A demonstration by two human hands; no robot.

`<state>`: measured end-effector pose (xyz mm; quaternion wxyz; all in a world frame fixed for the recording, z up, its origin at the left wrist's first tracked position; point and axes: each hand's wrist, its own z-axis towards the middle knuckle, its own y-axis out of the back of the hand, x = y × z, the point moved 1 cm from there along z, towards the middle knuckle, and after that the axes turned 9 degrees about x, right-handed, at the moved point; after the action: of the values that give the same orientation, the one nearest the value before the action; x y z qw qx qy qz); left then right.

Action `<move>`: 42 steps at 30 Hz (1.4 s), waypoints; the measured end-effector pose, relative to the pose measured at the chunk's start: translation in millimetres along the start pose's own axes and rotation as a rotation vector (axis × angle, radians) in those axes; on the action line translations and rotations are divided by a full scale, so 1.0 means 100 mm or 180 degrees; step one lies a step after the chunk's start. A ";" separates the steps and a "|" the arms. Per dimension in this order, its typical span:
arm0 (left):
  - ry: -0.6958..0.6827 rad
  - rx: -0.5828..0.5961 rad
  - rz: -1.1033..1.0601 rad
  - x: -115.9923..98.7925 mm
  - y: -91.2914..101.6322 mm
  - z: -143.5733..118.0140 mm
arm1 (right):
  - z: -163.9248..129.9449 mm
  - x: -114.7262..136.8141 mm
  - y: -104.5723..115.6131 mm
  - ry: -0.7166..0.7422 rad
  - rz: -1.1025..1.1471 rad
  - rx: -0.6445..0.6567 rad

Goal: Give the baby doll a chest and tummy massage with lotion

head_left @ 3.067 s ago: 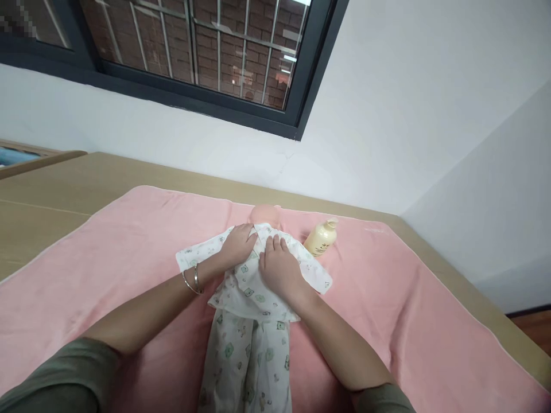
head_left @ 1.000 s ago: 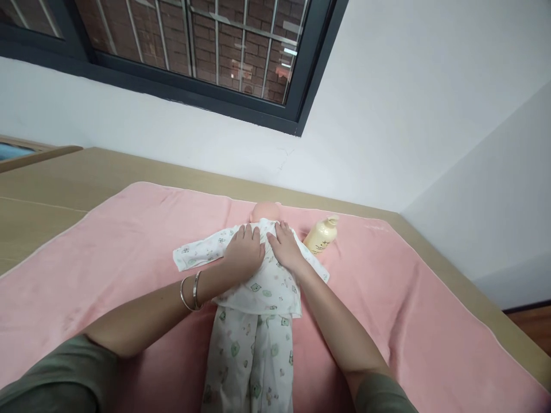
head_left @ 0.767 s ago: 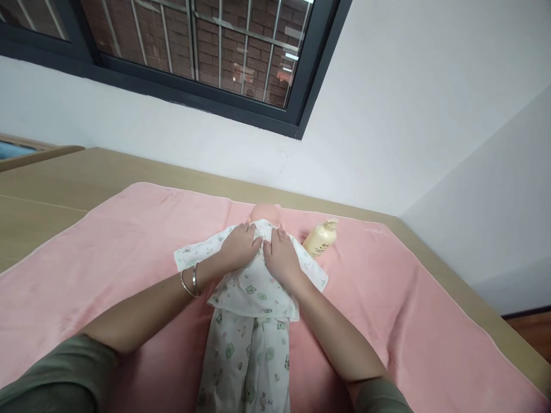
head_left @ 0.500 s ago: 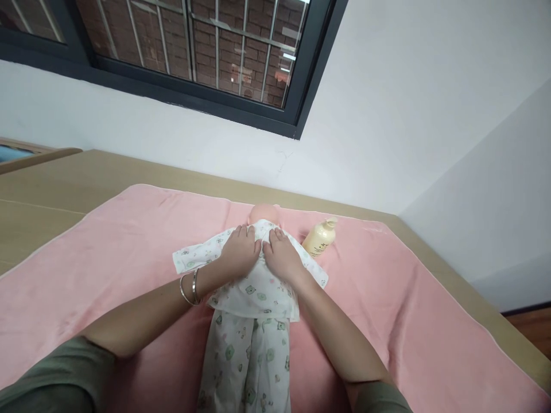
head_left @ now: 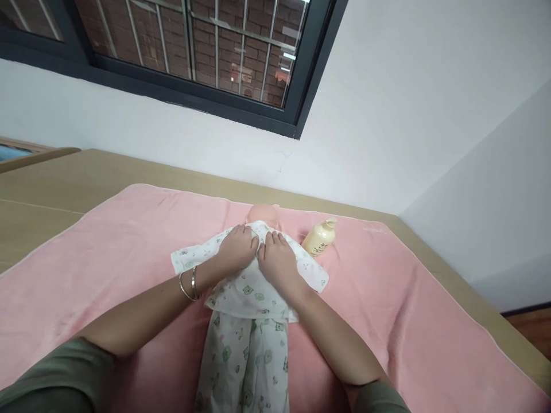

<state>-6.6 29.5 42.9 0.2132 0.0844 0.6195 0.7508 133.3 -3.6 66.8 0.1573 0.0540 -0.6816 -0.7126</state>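
A baby doll (head_left: pixel 258 292) in a white printed top and trousers lies stretched out, its bald head (head_left: pixel 262 214) away from me. Whether it lies face up or face down I cannot tell. My left hand (head_left: pixel 237 248) rests flat on the left of its upper body, fingers extended. Beside it, my right hand (head_left: pixel 278 258) lies on the other side of the top, fingers stretched toward the head. The thumbs are near each other at the middle. Neither hand holds anything. Two bangles circle my left wrist.
Under the doll, a pink blanket (head_left: pixel 129 241) covers much of the wooden surface (head_left: pixel 116 166). A pale yellow pump bottle (head_left: pixel 319 237) lies tilted close to the doll's right-hand sleeve. A white wall (head_left: pixel 365 143) with a dark-framed window (head_left: pixel 297 120) rises behind.
Both hands have shifted slightly on the top, the right one a little toward me and left. The doll's clothes have moved slightly with them. The bottle has stayed put.
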 end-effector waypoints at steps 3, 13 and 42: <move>0.0169 -0.0273 -0.0157 -0.02 -0.07 -0.01 | 0.09 -0.11 0.01 0.0035 0.0214 0.0007; 0.0284 -0.0516 -0.0241 -0.04 -0.15 -0.03 | 0.15 -0.20 -0.05 -0.0026 0.0456 -0.0130; -0.0440 -0.0110 -0.0019 -0.26 -0.06 -0.19 | 0.22 -0.31 0.04 -0.0210 0.0500 0.0270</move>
<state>10.6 2.1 36.6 0.2592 0.1305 0.5905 0.7531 157.2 26.4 67.9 0.1877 -0.0166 -0.7181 -0.6699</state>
